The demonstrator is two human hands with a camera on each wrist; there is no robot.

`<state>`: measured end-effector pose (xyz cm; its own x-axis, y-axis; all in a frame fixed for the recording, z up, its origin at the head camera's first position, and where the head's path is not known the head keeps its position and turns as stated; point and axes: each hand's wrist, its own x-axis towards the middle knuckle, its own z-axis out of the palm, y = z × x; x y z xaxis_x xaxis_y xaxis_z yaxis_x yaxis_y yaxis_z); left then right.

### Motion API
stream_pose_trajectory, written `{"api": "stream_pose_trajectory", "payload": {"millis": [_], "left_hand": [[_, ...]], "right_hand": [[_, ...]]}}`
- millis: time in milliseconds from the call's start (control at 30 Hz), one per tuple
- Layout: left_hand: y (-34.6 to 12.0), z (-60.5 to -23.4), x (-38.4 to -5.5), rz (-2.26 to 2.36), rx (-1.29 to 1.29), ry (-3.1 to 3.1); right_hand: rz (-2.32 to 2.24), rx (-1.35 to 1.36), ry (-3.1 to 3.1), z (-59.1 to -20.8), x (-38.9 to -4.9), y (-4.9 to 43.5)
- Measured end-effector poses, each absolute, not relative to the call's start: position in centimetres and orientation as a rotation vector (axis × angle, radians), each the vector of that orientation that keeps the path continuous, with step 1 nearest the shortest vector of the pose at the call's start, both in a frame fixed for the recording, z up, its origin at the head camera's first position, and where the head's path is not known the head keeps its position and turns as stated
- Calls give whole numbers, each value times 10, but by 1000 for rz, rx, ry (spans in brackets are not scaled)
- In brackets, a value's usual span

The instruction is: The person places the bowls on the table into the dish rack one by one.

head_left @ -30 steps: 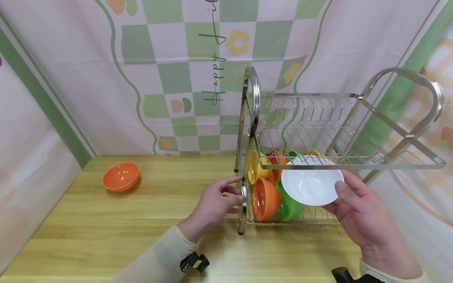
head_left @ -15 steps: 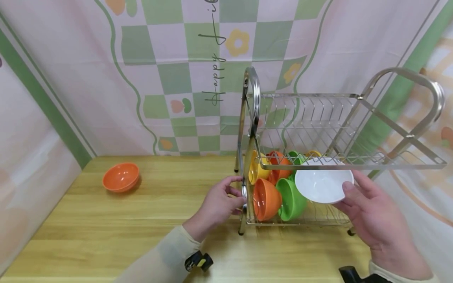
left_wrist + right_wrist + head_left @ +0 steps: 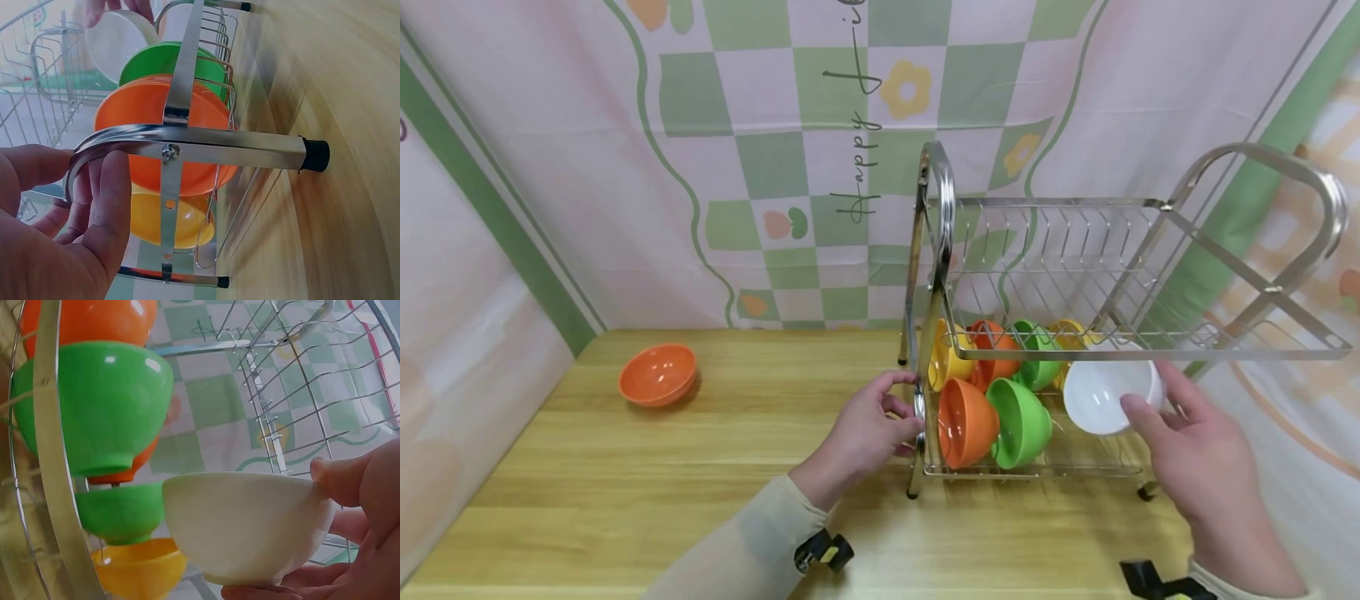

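Observation:
My right hand [image 3: 1206,454] holds a white bowl [image 3: 1105,396] between thumb and fingers, tilted, just below the upper shelf of a metal dish rack [image 3: 1138,357]. In the right wrist view the thumb is at the rim of the white bowl [image 3: 244,525] and the fingers are under its base. My left hand [image 3: 868,429] grips the rack's left side frame [image 3: 112,140]. On the lower shelf an orange bowl [image 3: 970,423] and a green bowl [image 3: 1021,423] stand on edge in front. Behind them are yellow [image 3: 951,357], orange [image 3: 996,354] and green [image 3: 1037,358] bowls, plus another yellow bowl [image 3: 1070,333].
Another orange bowl [image 3: 658,375] sits upright at the left on the wooden table [image 3: 700,483]. The upper shelf's wire dividers [image 3: 1060,237] overhang the lower bowls. A patterned cloth [image 3: 767,158] hangs behind the table.
My right hand has moved right with the white bowl and turned it more on edge, uncovering the green bowl and the back yellow bowl. The left hand stays on the rack frame.

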<state>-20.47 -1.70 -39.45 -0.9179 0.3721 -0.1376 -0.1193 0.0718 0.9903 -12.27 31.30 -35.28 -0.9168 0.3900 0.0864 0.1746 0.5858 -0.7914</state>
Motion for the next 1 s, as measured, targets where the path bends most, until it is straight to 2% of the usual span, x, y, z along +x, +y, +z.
{"api": "stream_pose_trajectory", "payload": {"millis": [533, 1000], "left_hand": [[-17, -393, -205, 1893, 269, 1995], [-18, -393, -206, 1881, 274, 2006]], "right_hand": [[802, 20, -2768, -377, -129, 307], [881, 13, -2832, -388, -135, 302]]}}
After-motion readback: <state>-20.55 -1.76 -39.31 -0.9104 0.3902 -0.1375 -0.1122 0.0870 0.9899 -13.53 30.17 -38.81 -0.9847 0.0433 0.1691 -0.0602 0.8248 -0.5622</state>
